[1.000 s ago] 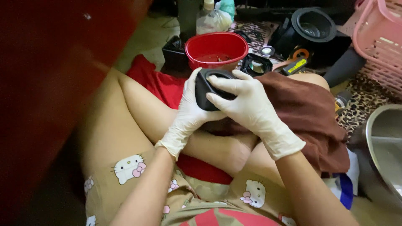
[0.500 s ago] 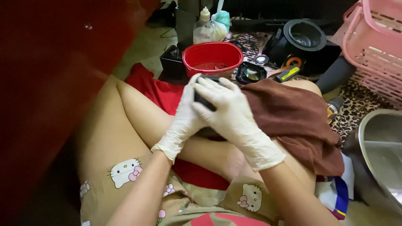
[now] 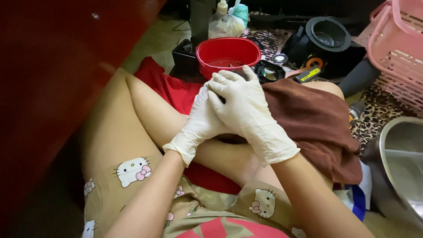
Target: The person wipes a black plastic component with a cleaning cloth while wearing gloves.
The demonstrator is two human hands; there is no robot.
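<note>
- Both gloved hands are clasped together over my lap right now, my right hand wrapped over the top, my left hand cupped underneath.
- The small dark part is almost buried between my palms; only a sliver of black shows between the fingers, so I can't say which way it faces.
- Grip: both hands closed around that dark part, fingers curled tight, no daylight between them.
- It sits just above the brown cloth draped over my knee, with the red bowl right beyond my fingertips.
- To do this well, I reckon: keep the pressure even from both palms, don't let the gloves slip on the smooth surface.
- Stay low over the cloth, so a dropped piece lands soft rather than rolling to the floor.
- Watch the black ring part and the clutter behind the bowl; my knuckles are close to them.
- The pink basket and steel basin are off to the right, well apart.
</note>
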